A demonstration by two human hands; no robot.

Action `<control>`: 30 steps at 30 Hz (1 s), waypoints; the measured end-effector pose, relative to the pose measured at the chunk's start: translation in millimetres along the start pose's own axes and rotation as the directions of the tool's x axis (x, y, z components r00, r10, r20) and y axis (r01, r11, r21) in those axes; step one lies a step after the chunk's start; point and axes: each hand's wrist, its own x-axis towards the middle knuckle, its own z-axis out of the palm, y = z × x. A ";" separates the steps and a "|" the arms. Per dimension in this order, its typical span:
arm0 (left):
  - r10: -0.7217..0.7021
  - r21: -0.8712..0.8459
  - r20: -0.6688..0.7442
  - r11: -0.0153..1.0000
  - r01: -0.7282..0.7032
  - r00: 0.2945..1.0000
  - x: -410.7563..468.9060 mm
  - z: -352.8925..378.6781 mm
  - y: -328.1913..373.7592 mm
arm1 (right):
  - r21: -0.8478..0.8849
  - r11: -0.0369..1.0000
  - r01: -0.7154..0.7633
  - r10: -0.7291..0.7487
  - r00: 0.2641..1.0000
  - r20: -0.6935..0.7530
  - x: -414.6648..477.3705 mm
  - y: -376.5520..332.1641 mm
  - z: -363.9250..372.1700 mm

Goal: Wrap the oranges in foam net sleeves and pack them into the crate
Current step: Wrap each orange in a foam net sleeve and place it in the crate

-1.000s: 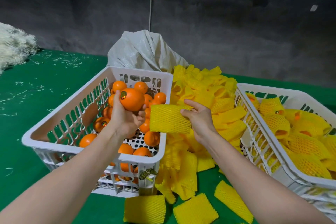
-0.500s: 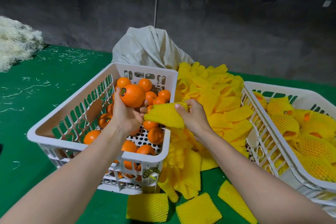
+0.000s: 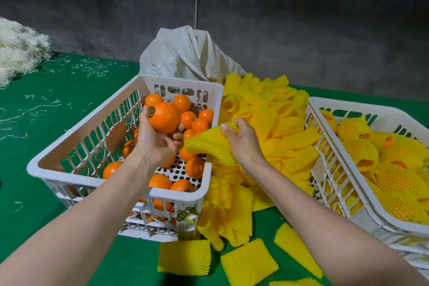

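Note:
My left hand (image 3: pixel 157 144) holds a stickered orange (image 3: pixel 164 117) above the left white crate (image 3: pixel 92 183), which holds several bare oranges (image 3: pixel 193 121). Just to its right, my right hand (image 3: pixel 243 143) grips a yellow foam net sleeve (image 3: pixel 210 145), bunched at its top edge, its lower end drooping towards the left hand. The sleeve almost touches the left hand's fingers but is not on the orange. A second white crate (image 3: pixel 348 109) at the right holds several oranges in yellow sleeves (image 3: pixel 357 150).
A heap of loose yellow sleeves (image 3: pixel 278 118) lies between the crates, with more flat ones (image 3: pixel 184 256) on the green table near me. A pale woven sack (image 3: pixel 185 53) stands behind. White shredded fibre (image 3: pixel 18 49) is piled at far left.
My right hand has turned and bunched the sleeve, which now hangs crumpled rather than flat. The left hand with the orange has stayed at about the same place.

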 end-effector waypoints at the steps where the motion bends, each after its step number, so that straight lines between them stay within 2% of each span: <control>1: -0.002 0.014 0.005 1.000 0.002 1.000 -0.2 0.7 -0.2 | 0.002 1.000 0.019 -0.019 1.000 0.001 -0.1 0.2 -0.3; 4: 0.002 0.052 0.000 0.999 -0.002 1.000 -1.2 2.4 -1.3 | 0.010 0.998 0.057 -0.057 0.998 -0.026 0.6 1.7 -0.6; 9: 0.006 0.122 0.041 0.992 -0.011 0.999 -1.7 3.3 -3.2 | 0.028 1.000 -0.001 0.001 1.000 0.024 2.8 5.8 -5.4; 13: 0.013 0.115 0.050 0.993 -0.019 0.999 -1.1 2.2 -0.1 | 0.267 0.954 -0.135 0.087 0.979 0.183 1.3 2.2 -13.1; 17: 0.030 0.091 0.071 0.995 -0.036 0.997 0.0 -0.1 1.4 | 0.264 0.938 -0.224 0.133 0.936 0.325 -1.4 1.4 -22.1; 27: 0.105 0.157 0.031 0.982 -0.108 0.994 -0.8 -1.0 -0.2 | 0.399 0.896 -0.197 0.077 0.952 0.298 -7.9 14.8 -49.9; 30: 0.122 0.184 0.012 0.975 -0.122 0.992 -2.5 0.1 -1.2 | 0.435 0.873 -0.221 0.105 0.955 0.277 -6.9 16.8 -57.4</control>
